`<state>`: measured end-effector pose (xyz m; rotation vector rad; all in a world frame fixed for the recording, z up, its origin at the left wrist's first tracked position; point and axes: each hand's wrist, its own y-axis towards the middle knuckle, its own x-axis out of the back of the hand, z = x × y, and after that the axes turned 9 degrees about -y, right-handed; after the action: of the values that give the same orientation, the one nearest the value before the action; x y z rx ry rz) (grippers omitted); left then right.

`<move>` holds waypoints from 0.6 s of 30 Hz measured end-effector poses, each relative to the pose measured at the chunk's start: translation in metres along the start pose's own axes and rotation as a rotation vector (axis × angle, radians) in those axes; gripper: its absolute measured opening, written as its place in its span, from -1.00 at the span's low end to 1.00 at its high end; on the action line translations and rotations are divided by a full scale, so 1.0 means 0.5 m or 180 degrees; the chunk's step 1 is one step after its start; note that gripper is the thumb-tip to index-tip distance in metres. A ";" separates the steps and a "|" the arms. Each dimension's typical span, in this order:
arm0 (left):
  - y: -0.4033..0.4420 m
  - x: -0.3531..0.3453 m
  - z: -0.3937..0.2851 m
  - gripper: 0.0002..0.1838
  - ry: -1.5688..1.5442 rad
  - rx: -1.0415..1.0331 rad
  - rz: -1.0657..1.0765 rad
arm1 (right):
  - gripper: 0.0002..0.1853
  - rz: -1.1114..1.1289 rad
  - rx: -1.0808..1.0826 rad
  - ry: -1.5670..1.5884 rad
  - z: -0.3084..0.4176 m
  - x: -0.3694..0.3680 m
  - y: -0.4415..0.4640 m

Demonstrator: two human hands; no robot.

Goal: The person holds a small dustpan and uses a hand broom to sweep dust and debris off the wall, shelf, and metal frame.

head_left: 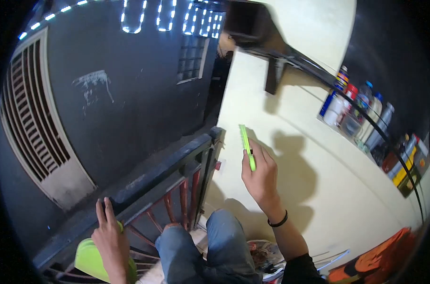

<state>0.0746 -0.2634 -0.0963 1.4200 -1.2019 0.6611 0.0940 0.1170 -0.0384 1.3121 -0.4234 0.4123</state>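
Observation:
A small lime-green brush [245, 144], bristles facing left, is held upright in my right hand [261, 173] in front of the cream wall. On the left, my left hand [111, 236] lies over a lime-green dustpan [89, 258], two fingers stretched toward the dark top rail [144, 187] and the others curled at the green piece. The hand hides part of the dustpan, which is beside the railing. A black band circles my right wrist.
The railing with reddish bars runs diagonally ahead of my knees. Bottles and cans [357, 113] line a ledge at right, near a hanging black cable. An orange cloth [376, 258] is at lower right. A barred door [35, 113] stands at left, and a dark metal bracket [271, 75] juts from above.

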 end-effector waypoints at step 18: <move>0.003 -0.073 0.049 -0.22 -0.1441 0.0451 -0.0631 | -0.91 -0.0408 0.1392 -0.4106 0.078 -0.159 0.429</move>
<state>0.0556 -0.2755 -0.1343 1.8463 -1.3540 0.2965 -0.0874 0.1191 0.1063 1.9145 -1.3543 -0.5603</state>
